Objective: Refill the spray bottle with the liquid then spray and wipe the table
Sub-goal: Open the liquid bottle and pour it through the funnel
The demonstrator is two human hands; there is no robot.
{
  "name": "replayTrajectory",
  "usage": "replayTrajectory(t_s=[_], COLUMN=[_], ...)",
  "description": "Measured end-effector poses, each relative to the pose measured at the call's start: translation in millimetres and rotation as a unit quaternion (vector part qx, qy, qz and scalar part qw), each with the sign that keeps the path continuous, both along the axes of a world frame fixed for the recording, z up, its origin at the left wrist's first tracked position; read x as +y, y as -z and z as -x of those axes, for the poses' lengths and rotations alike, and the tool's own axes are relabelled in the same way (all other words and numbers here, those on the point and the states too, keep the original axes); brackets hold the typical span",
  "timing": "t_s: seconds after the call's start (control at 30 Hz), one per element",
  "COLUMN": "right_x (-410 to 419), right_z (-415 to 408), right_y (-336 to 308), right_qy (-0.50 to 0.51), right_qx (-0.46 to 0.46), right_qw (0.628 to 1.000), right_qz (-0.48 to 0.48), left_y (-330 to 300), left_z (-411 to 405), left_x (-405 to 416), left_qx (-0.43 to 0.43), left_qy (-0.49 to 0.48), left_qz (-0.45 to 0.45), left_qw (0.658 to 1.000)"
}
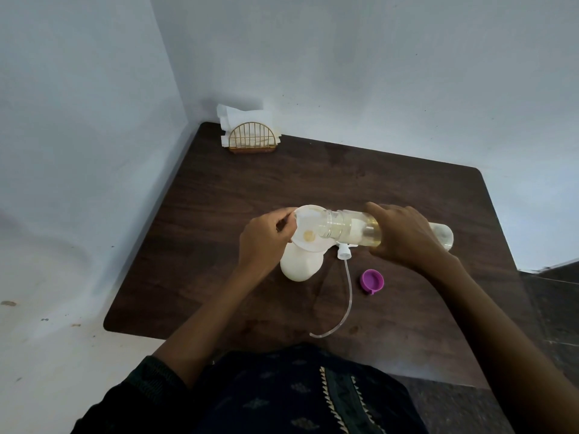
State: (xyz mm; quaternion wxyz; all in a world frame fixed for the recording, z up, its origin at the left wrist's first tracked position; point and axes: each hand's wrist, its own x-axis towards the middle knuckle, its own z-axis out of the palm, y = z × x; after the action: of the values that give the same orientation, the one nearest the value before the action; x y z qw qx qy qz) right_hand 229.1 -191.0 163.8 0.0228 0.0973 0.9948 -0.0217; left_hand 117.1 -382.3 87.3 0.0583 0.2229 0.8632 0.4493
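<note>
- Pale blue walls met in a corner behind a dark wood-grain desk [391, 195], whose far left corner was pushed close into that angle.
- Head view: the left hand [266, 239] pinched the rim of a white funnel [308, 228] seated in the neck of the white spray bottle [300, 264], which stood upright near the middle of the desk, seemingly to keep the funnel from tipping.
- The right hand [407, 236] was wrapped around a clear refill bottle [354, 231] held almost level, its mouth over the funnel, so that the yellowish liquid could run in; a small pool showed at the funnel's throat.
- The spray head [438, 238] with its long tube [347, 296] lay beside the bottle, and a purple cap [372, 280] sat near it, both off and out of the way of the pour.
- A wire holder of paper napkins [250, 133] waited at the far corner, probably for the wiping.
</note>
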Motion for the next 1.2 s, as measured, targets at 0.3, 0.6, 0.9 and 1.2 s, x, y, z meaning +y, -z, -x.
replayTrajectory(t_s=[0.3,0.6,0.9,1.2], right_x=[-0.4,-0.9,-2.3,-2.5], right_z=[1.7,2.7,2.3,2.3], right_y=[1.7,3.2,2.2,1.4], right_qy=[-0.004,-0.004,-0.001,-0.003], right_qx=[0.006,0.009,0.003,-0.002], right_qw=[1.0,1.0,1.0,1.0], right_qz=[0.002,-0.004,-0.001,-0.006], left_y=[1.0,0.5,2.1,0.7], left_z=[2.3,2.9,2.3,1.7], left_x=[-1.2,-2.9,-3.7,-3.7], left_qx=[0.004,-0.002,0.004,0.0], left_qy=[0.003,-0.001,0.0,0.003], left_qz=[0.001,0.005,0.003,0.008], left_qw=[1.0,1.0,1.0,1.0])
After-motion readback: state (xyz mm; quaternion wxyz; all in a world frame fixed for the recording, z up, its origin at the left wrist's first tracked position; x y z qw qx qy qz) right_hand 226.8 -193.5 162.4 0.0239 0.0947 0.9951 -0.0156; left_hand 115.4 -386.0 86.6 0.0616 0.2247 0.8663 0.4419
